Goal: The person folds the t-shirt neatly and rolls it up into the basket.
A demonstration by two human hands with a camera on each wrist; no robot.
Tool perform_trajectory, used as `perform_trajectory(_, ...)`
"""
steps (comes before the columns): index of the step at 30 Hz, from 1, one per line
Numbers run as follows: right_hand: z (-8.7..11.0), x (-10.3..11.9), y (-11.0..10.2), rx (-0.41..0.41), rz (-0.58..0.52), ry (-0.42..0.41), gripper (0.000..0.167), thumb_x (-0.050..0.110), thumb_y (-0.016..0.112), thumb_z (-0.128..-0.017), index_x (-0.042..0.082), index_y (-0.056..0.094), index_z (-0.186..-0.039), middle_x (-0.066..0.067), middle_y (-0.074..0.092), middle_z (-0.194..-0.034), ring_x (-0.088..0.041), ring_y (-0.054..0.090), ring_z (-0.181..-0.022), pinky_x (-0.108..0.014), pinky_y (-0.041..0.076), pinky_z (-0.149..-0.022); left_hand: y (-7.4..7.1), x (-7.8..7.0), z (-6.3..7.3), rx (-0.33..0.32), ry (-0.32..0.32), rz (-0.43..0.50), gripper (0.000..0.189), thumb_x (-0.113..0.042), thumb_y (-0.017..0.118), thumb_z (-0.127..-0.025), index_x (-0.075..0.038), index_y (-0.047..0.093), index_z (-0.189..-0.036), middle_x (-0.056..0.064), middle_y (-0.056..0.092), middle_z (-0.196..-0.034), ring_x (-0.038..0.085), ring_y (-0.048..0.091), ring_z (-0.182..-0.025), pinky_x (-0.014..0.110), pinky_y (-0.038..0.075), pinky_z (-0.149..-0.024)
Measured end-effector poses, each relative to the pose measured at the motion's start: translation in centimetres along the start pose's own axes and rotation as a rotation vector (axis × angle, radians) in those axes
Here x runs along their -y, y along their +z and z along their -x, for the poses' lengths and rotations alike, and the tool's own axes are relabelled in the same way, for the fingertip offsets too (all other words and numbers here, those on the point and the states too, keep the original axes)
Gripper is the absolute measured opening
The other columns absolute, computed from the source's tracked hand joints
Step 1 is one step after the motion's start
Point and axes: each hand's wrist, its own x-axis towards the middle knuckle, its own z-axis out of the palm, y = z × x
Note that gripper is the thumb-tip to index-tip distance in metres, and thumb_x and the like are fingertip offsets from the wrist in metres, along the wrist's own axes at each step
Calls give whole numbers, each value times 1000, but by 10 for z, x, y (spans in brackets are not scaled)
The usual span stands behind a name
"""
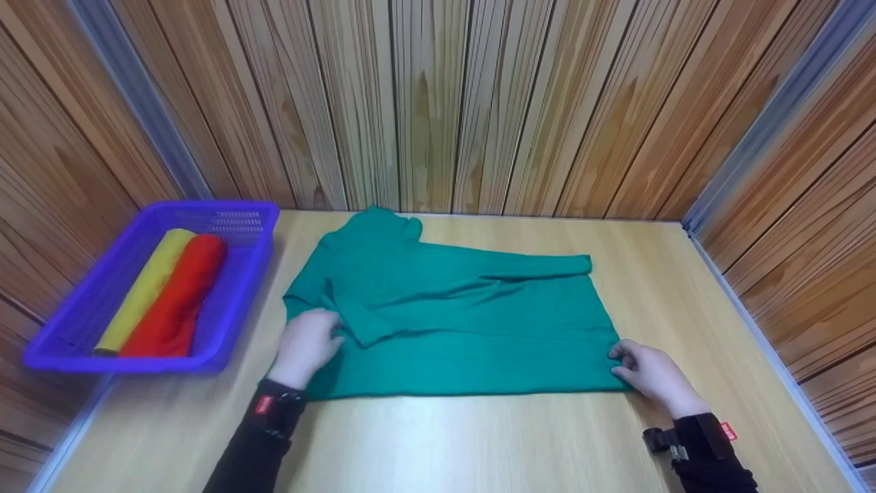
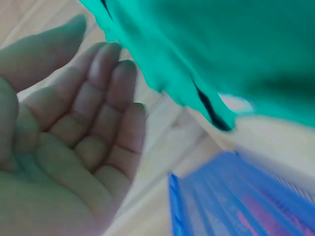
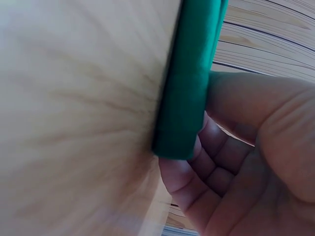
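Right hand (image 1: 653,373) pinches green cloth garment (image 1: 472,356), lower right; left hand (image 1: 308,346) hangs loose. Pale wooden desk (image 1: 472,445) borders garment's lower edge.

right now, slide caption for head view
Left hand and right hand at opposite ends of a green garment, purple basket alongside.

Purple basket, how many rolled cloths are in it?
2: the yellow roll lies on the left in the purple basket, the red roll alongside it on the right. Others could be hidden beneath.
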Motion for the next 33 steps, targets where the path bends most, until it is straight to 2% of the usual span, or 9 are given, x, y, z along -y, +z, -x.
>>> perform_trajectory(3, 0, 0, 0, 3, -3, 4, 18, 4, 71, -87, 2, 62, -103, 3, 51, -75, -15, 48, -67, -32, 40, -62, 11, -11, -6, 16, 54, 2, 20, -8, 82, -75, -8, 62, -71, 4, 55, -69, 26, 57, -67, 44, 47, -60)
perform_trajectory(6, 0, 0, 0, 3, -8, 2, 18, 4, 71, -87, 3, 62, -103, 3, 51, -75, -15, 48, -68, -32, 40, -63, 20, -17, -9, 47, 80, -13, 26, -9, 84, -75, -9, 59, -67, 2, 50, -66, 24, 53, -65, 43, 45, -59)
perform_trajectory(13, 1, 0, 0, -1, -6, -6, 18, 4, 72, -87, 3, 63, -102, 3, 50, -75, -15, 47, -67, -33, 41, -63, 32, -22, -14, 48, 120, -90, 26, -9, 87, -70, -5, 62, -70, 6, 55, -69, 30, 58, -72, 45, 49, -63)
perform_trajectory(18, 1, 0, 0, 0, -12, 7, 18, 4, 72, -87, 3, 63, -103, 2, 50, -75, -15, 47, -67, -33, 41, -63, 35, -21, -16, 48, 122, -88, 28, -8, 85, -72, -8, 58, -65, 4, 53, -65, 28, 57, -68, 44, 48, -62)
perform_trajectory(24, 1, 0, 0, -3, -9, 11, 18, 5, 72, -87, 3, 63, -103, 3, 51, -75, -15, 48, -68, -33, 41, -63, 36, -21, -19, -50, 158, -113, 30, 1, 74, -74, -10, 53, -56, 6, 54, -61, 29, 58, -62, 44, 47, -55)
perform_trajectory(28, 1, -1, 1, -3, -13, 7, 18, 5, 72, -88, 3, 63, -103, 2, 50, -74, -15, 47, -67, -32, 40, -62, 37, -22, -26, -135, 162, -129, 21, 2, 73, -76, -7, 61, -62, 7, 55, -63, 29, 58, -63, 42, 47, -53)
perform_trajectory(33, 1, -2, 1, -7, -14, 6, 18, 5, 72, -88, 4, 62, -103, 3, 50, -75, -14, 47, -68, -32, 41, -63, 34, -32, -41, -271, 197, -79, 16, 4, 72, -80, -5, 65, -67, 6, 53, -64, 27, 56, -63, 39, 46, -53)
